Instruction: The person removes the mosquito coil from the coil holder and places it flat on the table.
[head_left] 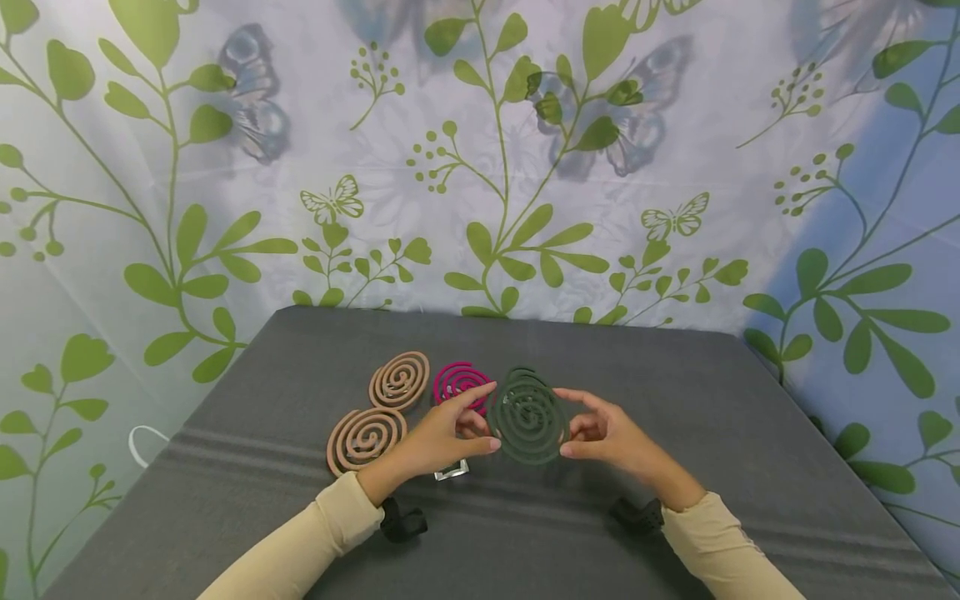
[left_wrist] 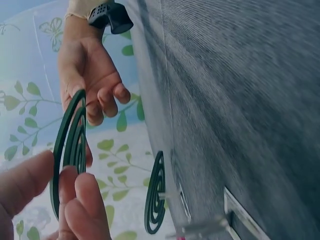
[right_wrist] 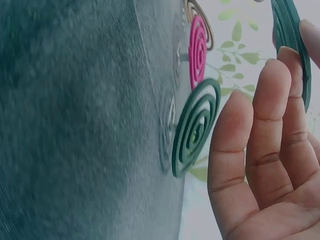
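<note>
Right of the pink coil [head_left: 459, 387], above the desk [head_left: 645, 358], the left hand [head_left: 437, 433] and right hand [head_left: 622, 440] pinch opposite edges of a green coil [head_left: 529, 419]. Light, even grips should keep the spiral from flexing.

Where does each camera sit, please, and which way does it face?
Head: on the head, facing forward and down at the table and held coil; left hand, right hand and both sleeves show.
Left wrist: on that wrist, looking past the left hand's fingers and the held coil to the right hand opposite.
Right wrist: on that wrist, looking past the right hand's fingers at the pink coil beyond.
Shared: both wrist views show the held coil and the other green coil.
</note>
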